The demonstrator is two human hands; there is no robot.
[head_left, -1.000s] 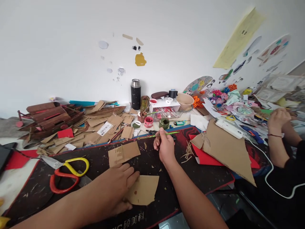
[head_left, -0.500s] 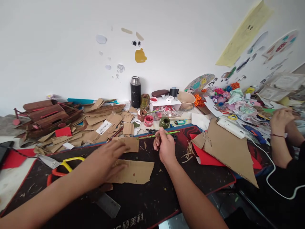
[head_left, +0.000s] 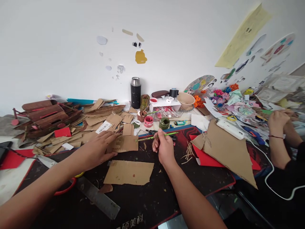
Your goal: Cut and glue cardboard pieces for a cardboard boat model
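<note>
My left hand (head_left: 98, 148) reaches across the black mat (head_left: 152, 197) and grips the left end of a small notched cardboard piece (head_left: 125, 143), fingers closed on its edge. My right hand (head_left: 164, 148) pinches a thin green paintbrush (head_left: 158, 135) that lies almost level, its tip pointing left toward that piece. A larger torn cardboard sheet (head_left: 130, 173) lies flat on the mat just in front of both hands. My left forearm covers most of the yellow and red scissors (head_left: 68, 187).
A metal ruler (head_left: 98, 198) lies near the mat's front left. Cardboard scraps (head_left: 78, 127) pile up at the left; a black flask (head_left: 135, 92), paint pots (head_left: 149, 121) and a bowl (head_left: 185, 100) stand behind. A big cardboard sheet (head_left: 226, 151) lies to the right. Another person's hands (head_left: 277, 122) work at far right.
My left hand left the large torn sheet, which slid forward and left, and moved up to take the small notched piece. The ruler came into view. My right hand barely moved.
</note>
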